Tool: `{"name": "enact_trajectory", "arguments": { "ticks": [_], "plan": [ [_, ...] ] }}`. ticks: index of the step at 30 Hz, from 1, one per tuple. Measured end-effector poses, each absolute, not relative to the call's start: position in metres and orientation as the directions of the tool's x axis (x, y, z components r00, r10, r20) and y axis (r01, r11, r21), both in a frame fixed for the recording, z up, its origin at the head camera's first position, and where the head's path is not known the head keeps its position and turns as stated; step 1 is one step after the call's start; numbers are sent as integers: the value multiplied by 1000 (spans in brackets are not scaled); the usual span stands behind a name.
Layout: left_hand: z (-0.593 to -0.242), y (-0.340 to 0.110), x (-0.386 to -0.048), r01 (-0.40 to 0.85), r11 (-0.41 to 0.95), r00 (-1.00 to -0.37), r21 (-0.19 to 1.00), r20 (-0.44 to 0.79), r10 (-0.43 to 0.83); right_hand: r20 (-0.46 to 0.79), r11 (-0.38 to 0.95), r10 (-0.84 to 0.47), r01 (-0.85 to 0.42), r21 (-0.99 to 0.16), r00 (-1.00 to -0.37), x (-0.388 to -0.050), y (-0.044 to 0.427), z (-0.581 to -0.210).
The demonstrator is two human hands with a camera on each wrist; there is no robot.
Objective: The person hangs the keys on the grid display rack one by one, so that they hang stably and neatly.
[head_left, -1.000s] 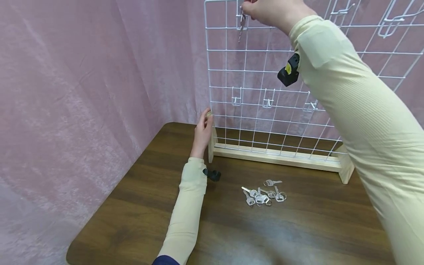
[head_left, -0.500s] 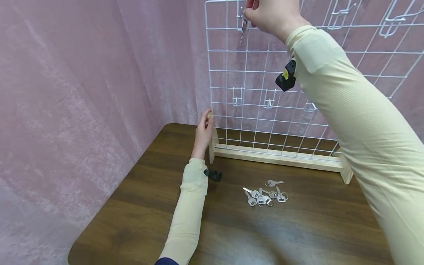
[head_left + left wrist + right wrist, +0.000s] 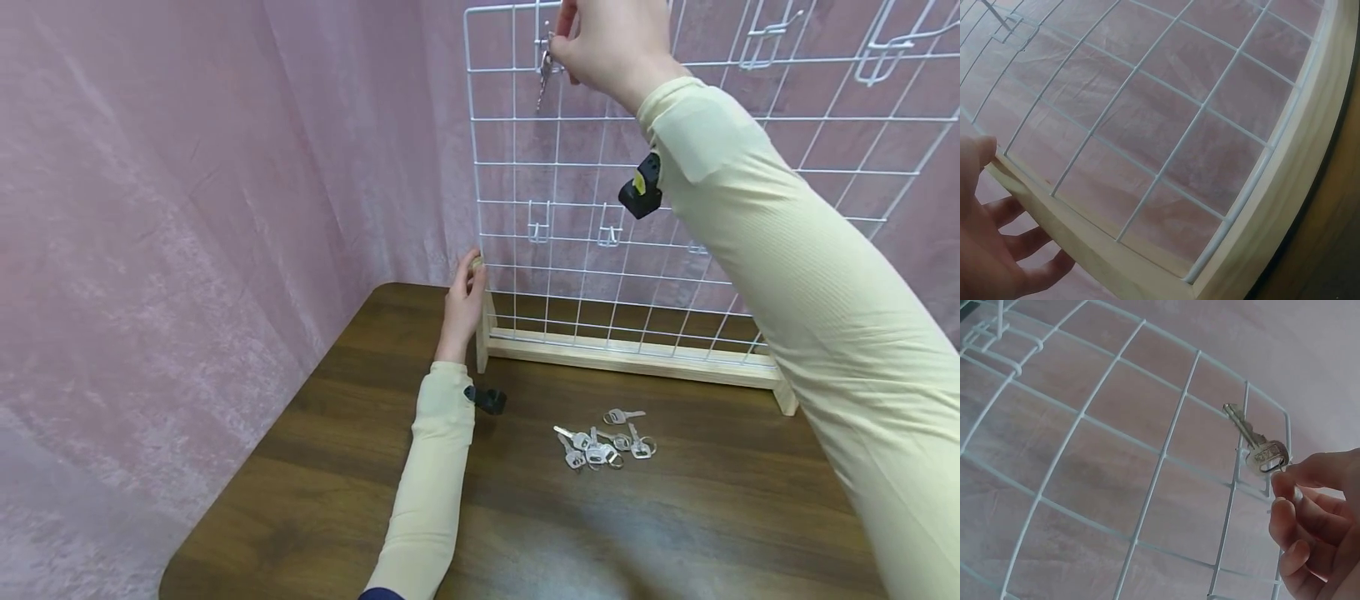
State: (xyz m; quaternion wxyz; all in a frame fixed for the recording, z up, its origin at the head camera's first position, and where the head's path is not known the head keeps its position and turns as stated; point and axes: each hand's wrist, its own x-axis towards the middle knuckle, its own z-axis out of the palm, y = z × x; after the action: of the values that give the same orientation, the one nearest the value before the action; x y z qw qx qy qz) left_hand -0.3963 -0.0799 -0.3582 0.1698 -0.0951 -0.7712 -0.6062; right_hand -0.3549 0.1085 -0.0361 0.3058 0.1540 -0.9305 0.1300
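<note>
My right hand [image 3: 617, 52] is raised to the upper left of a white wire grid [image 3: 557, 158]. Its thumb and index finger pinch the ring of a small silver key [image 3: 1264, 454], which hangs with its blade pointing down in the head view. Close behind the key sits a white hook [image 3: 542, 37] on the grid; whether the ring touches it I cannot tell. Low at the grid's left side, my left hand [image 3: 462, 308] holds the wooden side post [image 3: 1091, 250], thumb on one face and fingers on the other.
A loose pile of silver keys [image 3: 597, 453] with rings lies on the brown table [image 3: 337, 467] before the rack's wooden base bar [image 3: 622, 357]. More hooks [image 3: 609, 236] sit in a lower row, and others [image 3: 768, 33] at the upper right. Pink curtain [image 3: 225, 167] hangs behind.
My right hand has come down slightly, and the key has shifted a little left against the grid, still pinched. The left hand keeps its place on the post.
</note>
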Motion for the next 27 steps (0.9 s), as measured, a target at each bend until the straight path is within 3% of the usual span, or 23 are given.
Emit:
{"name": "enact_trajectory", "arguments": {
  "ticks": [13, 19, 27],
  "plan": [
    [-356, -87, -398, 360, 238, -921, 902, 384, -64, 570, 922, -264, -377, -88, -778, -328, 107, -73],
    [-357, -85, -397, 363, 240, -920, 900, 387, -61, 671, 852, -266, -494, -172, -693, -305, 119, -102],
    [-356, -85, -395, 365, 237, -919, 900, 389, -61, 762, 780, -268, -597, -188, -589, -278, 140, -137]
  ]
}}
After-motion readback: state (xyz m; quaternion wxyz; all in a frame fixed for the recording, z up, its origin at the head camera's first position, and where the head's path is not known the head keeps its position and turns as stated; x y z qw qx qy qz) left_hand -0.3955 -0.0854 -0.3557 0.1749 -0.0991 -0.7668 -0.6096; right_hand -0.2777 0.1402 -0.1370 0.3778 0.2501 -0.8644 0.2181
